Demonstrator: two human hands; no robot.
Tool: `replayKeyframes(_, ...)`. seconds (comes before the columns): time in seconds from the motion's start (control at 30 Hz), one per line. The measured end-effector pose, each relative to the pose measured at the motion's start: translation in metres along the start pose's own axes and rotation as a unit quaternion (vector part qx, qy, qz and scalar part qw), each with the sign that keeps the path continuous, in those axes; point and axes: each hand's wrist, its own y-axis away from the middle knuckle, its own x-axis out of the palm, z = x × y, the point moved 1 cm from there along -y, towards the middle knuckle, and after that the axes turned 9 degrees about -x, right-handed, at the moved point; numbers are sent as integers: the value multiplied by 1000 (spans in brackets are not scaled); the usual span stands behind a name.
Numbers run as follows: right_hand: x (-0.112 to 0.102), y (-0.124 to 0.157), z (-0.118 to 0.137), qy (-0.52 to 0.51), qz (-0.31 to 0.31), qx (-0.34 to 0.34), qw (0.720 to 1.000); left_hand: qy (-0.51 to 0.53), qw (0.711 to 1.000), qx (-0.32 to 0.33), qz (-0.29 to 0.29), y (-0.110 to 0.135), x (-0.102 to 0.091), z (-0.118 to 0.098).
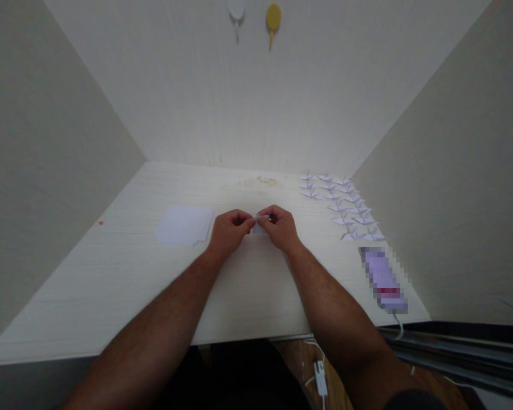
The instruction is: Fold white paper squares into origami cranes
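Observation:
Between my two hands is a small piece of folded white paper (pixel 260 229), pinched near its upper edge just above the middle of the desk. My left hand (pixel 232 230) grips its left side between thumb and fingertips. On the other side, my right hand (pixel 279 226) pinches it the same way, with the thumb in front. The fingers cover part of the paper, so its exact fold cannot be made out. Left of my left hand lies a loose stack of white paper sheets (pixel 183 225).
Several folded white paper cranes (pixel 342 208) stand in rows at the back right of the desk (pixel 248 296). A blurred-out phone-like device (pixel 383 279) with a cable lies near the right edge. Walls enclose three sides; two hooks (pixel 273 18) hang on the back wall. Below is a power strip (pixel 320 377).

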Motion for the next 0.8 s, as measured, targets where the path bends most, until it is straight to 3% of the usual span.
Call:
replayKeyframes(0.6,1,1,3,27,1,13,1000,-7,1000,-2,-8,1,1,1)
replayKeyframes(0.8,-4,3,4,157,12,-53,986,-27,999,14,-40,0,1,4)
